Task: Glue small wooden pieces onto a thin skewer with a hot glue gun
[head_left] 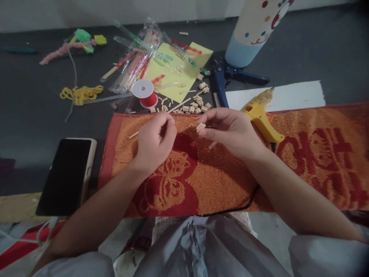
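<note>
Between the thumb and fingers of my right hand (230, 130) is a small bundle of short wooden stick pieces (201, 127). My left hand (157, 140) is curled with the thumb against the fingers; whatever it may hold is hidden. Both hands are over an orange and red towel (219, 181). A thin wooden stick (133, 135) lies beside my left hand. Just past the towel's far edge lie several similar cut stick bundles (196, 105). A yellow glue gun (263, 117) rests to the right of my right hand.
Behind are a red thread spool (148, 100), yellow paper (175, 84), plastic-wrapped sticks (135, 69), blue-handled cutters (220, 82) and a tall bottle (242, 42). A phone (66, 173) lies at left, near yellow string (82, 94). A black cord (250, 202) crosses the towel.
</note>
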A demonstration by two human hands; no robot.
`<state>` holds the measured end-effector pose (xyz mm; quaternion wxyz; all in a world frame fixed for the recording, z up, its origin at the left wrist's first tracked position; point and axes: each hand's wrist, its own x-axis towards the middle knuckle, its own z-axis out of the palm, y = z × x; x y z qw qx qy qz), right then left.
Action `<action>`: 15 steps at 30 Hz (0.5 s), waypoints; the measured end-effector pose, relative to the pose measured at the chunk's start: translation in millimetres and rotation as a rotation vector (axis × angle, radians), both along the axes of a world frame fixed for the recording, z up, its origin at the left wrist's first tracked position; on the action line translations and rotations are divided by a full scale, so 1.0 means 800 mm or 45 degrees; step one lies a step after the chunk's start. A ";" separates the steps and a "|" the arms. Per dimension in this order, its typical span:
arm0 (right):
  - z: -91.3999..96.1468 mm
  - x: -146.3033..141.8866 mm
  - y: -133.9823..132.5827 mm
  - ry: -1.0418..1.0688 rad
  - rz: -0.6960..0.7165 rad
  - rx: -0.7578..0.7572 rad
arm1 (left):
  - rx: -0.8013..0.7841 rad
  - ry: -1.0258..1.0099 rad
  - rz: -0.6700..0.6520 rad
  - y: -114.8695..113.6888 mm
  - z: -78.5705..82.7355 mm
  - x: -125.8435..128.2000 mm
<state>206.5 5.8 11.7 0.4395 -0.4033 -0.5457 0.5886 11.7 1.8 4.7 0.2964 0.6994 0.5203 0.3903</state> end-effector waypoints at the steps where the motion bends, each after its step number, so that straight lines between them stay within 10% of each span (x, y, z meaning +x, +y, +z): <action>1: 0.000 0.000 0.000 -0.022 0.001 0.023 | -0.036 -0.023 0.028 0.001 0.001 0.001; 15: -0.012 -0.002 -0.011 -0.708 -0.134 0.906 | -0.693 -0.266 -0.154 0.000 0.026 0.014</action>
